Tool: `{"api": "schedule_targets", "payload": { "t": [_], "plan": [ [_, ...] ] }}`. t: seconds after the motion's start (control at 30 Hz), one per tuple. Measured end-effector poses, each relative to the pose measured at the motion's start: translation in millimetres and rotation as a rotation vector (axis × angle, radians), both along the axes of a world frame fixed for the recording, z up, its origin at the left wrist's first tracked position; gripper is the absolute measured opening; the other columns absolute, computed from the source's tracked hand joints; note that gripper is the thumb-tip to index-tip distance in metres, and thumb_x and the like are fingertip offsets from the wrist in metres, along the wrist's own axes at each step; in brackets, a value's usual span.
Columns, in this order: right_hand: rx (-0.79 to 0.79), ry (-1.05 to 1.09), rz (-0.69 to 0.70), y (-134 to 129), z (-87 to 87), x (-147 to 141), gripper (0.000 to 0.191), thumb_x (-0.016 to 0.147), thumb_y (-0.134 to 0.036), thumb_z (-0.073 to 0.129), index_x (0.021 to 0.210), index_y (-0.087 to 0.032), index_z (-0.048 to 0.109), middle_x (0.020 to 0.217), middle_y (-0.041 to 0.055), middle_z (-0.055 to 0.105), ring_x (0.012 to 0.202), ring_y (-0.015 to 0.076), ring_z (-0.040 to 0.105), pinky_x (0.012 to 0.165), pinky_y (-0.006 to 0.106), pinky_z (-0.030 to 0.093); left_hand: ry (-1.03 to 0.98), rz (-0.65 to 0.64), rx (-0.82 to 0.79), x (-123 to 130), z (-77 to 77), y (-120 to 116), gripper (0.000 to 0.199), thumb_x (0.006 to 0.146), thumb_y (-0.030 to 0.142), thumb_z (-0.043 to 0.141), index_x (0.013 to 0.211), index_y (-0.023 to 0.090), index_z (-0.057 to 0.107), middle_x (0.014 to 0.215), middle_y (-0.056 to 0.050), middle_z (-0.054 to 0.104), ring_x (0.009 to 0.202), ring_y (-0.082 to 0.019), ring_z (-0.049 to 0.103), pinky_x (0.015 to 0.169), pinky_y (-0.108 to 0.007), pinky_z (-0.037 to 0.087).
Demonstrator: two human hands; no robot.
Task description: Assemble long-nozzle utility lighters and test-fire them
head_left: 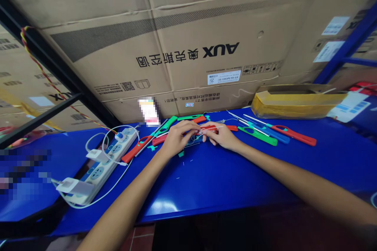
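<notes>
Above the blue tabletop, my left hand [180, 136] pinches thin white wire [194, 137] at its fingertips. My right hand [222, 135] is closed on a red lighter handle [211, 128], and its thumb and forefinger meet the left fingertips. Exactly what lies between those fingertips is too small to make out. Left of the hands lie a red stick lighter [134, 150] and a green one [168, 124]. To the right are green [260, 136], blue [277, 135] and red [296, 135] stick lighters with metal rods. Small green pieces [152, 148] and wire scraps are scattered nearby.
A white power strip [116, 149] with plugged-in chargers [75, 186] and looping cables occupies the left side. Large cardboard [188, 27] stands behind the table, with a phone-like bright screen [149, 111] against it. An open yellow-taped box [294, 105] sits at back right.
</notes>
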State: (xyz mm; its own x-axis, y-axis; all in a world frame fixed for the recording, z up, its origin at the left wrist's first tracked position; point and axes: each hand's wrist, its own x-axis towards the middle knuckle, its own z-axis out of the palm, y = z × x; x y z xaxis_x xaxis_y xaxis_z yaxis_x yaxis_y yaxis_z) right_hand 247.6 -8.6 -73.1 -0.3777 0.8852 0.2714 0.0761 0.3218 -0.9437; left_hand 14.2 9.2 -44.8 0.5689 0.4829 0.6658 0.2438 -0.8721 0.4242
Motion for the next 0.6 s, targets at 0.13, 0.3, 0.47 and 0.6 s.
{"api": "schedule_targets", "payload": {
  "t": [0.13,0.3,0.47,0.6],
  "plan": [
    [0.014,0.001,-0.015,0,-1.2,0,0.036,0.099,-0.054,0.067,0.113,-0.02,0.07,0.075,0.0011,0.075,0.047,0.0102,0.053,0.047,0.025,0.039,-0.034,0.018,-0.029,3,-4.3,0,0.017,0.105,0.017,0.064,0.11,0.023,0.079,0.108,-0.007,0.08,0.106,-0.022,0.075,0.096,-0.037,0.059],
    [-0.014,0.017,-0.033,1,-3.4,-2,0.037,0.097,-0.053,0.069,0.112,-0.02,0.07,0.07,-0.0006,0.072,0.045,0.0103,0.051,0.046,0.025,0.037,-0.046,0.077,-0.06,7,-6.5,-4,0.015,0.103,0.017,0.066,0.104,0.023,0.08,0.105,-0.006,0.081,0.102,-0.022,0.074,0.095,-0.038,0.058],
    [-0.011,0.004,-0.03,1,-2.9,-3,0.036,0.098,-0.054,0.067,0.11,-0.02,0.068,0.07,-0.0007,0.072,0.045,0.01,0.051,0.045,0.024,0.036,-0.085,0.169,-0.252,12,-2.1,-8,0.006,0.096,0.021,0.073,0.096,0.022,0.079,0.1,-0.004,0.081,0.092,-0.021,0.073,0.085,-0.034,0.056],
    [0.006,-0.023,-0.038,-1,-3.2,-3,0.033,0.098,-0.052,0.066,0.109,-0.02,0.066,0.071,-0.0007,0.072,0.046,0.0103,0.051,0.046,0.024,0.037,-0.177,0.192,-0.51,15,1.7,-10,0.014,0.086,0.028,0.08,0.095,0.019,0.076,0.089,-0.002,0.077,0.072,-0.016,0.064,0.066,-0.027,0.049]
  ]
}}
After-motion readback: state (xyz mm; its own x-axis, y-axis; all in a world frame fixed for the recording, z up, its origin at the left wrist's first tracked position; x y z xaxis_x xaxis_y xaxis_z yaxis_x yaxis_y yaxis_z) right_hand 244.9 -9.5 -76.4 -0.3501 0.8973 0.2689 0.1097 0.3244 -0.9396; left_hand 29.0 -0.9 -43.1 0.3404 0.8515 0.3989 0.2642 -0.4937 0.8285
